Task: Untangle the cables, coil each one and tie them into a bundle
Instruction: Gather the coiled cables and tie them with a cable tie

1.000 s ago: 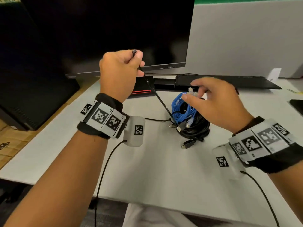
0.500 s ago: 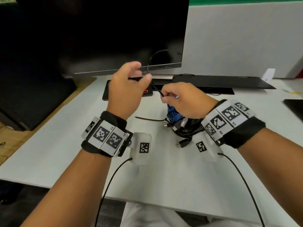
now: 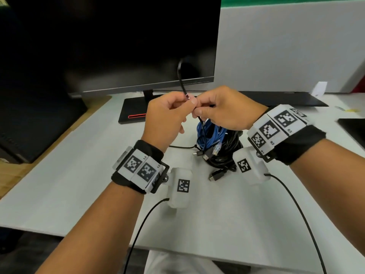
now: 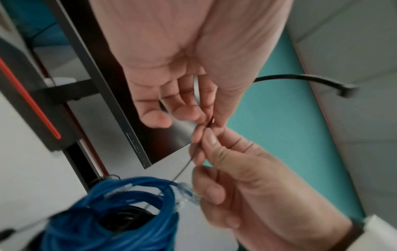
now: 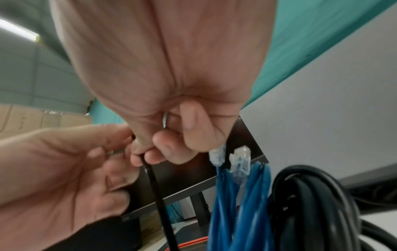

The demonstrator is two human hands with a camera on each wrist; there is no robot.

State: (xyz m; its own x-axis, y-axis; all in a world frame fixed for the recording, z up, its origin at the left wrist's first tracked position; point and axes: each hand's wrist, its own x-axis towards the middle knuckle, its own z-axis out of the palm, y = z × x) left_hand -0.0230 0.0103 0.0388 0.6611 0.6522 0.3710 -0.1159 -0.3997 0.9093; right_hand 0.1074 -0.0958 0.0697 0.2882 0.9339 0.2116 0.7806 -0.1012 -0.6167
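The right hand (image 3: 223, 108) has joined the left hand (image 3: 167, 117), both pinching the black zip tie (image 3: 182, 82) above the coiled cables (image 3: 215, 143), likely ready to cinch them.

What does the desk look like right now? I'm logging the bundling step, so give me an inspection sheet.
Surface: white desk, bare in front of the cables.
Job's things: blue cable coil stands against black cable coil; a thin black cable tie runs up from the coils through both hands, its head end arching free above them.
Clutter: loose plugs beside the coils.
Grippers: left hand and right hand meet above the coils, each pinching the tie.
Cables: wrist-camera leads trail off the near edge.
Surroundings: dark monitor on a stand, grey partition, keyboard behind the hands.
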